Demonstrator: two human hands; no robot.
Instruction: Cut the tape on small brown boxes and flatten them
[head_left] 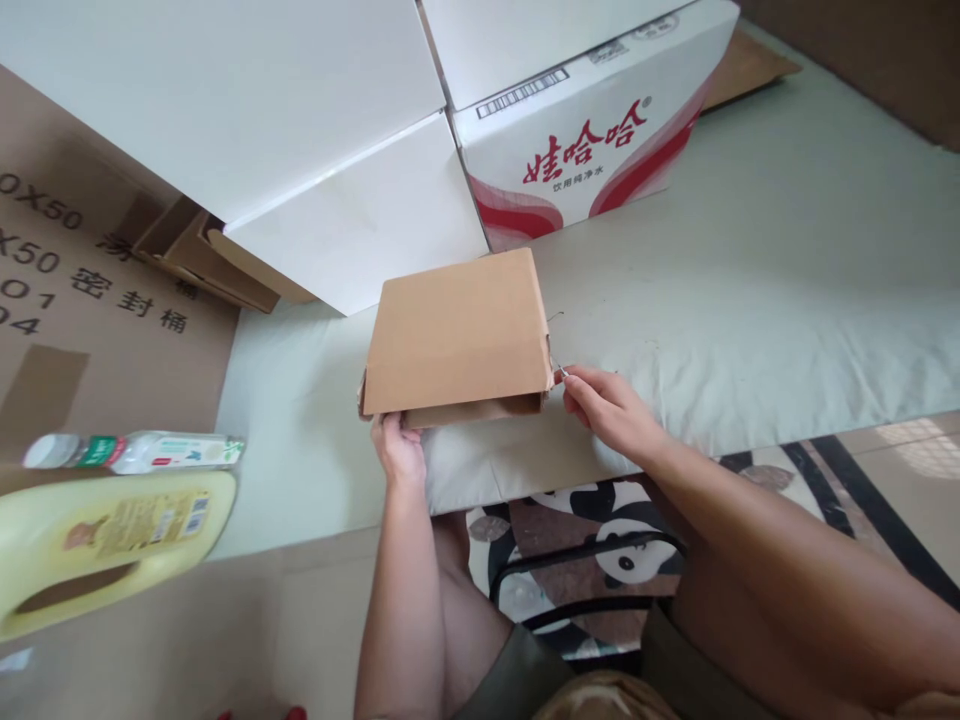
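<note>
A small brown cardboard box (457, 335) is tilted above the pale green cloth, and a gap shows along its near edge. My left hand (400, 448) grips the box's near left corner, its fingers partly hidden underneath. At the box's right end, my right hand (607, 405) pinches a thin, needle-like metal piece (562, 370), whose tip reaches the torn right edge of the cardboard. A short dark strand (556, 317) sticks out just above that spot; whether it joins the metal piece I cannot tell.
White cartons (360, 215) and a red-and-white water carton (577, 150) stand behind. On the left are a large printed carton (97, 330), a clear bottle (150, 452) and a yellow jug (135, 530). Pale green cloth (787, 280) covers the surface; its front edge lies near my knees.
</note>
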